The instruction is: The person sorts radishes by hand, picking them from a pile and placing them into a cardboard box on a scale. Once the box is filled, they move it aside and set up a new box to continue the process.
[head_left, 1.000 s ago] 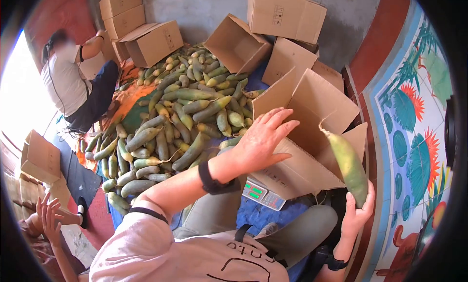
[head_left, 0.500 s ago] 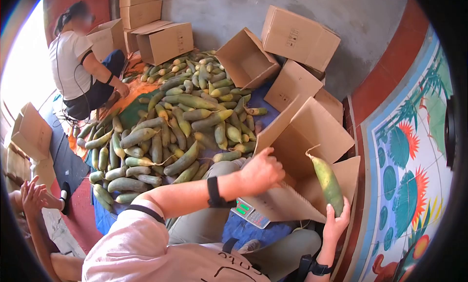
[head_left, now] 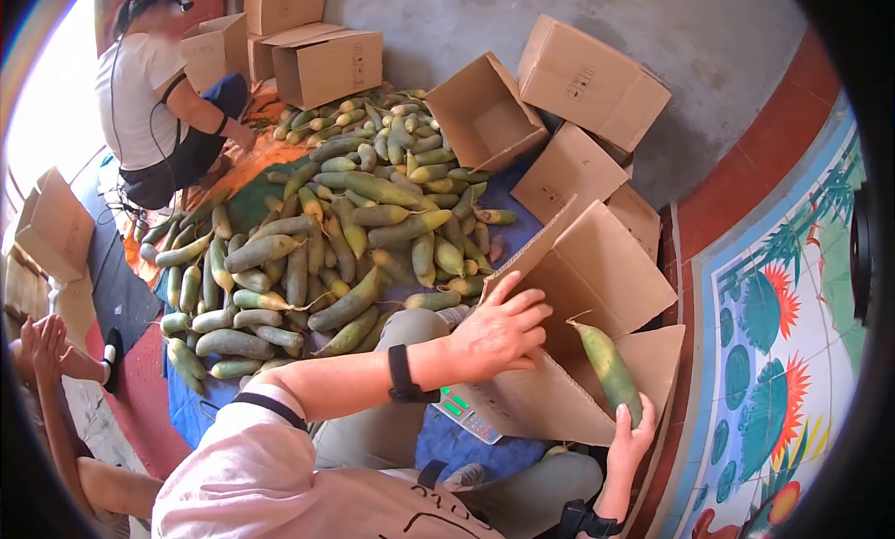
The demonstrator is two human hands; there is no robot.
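Head cam: radish slanted up-left from the R hand, which was clamped round its blunt end, root tip pointing away; box just left of that hand. L hand, fingers apart & empty, was farther off, nr the box's edge.

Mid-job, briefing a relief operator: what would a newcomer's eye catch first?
The big heap of green radishes, spread left of centre. Next, the single radish in the right hand, by an open carton. Then the bright tiled mural at the far right.
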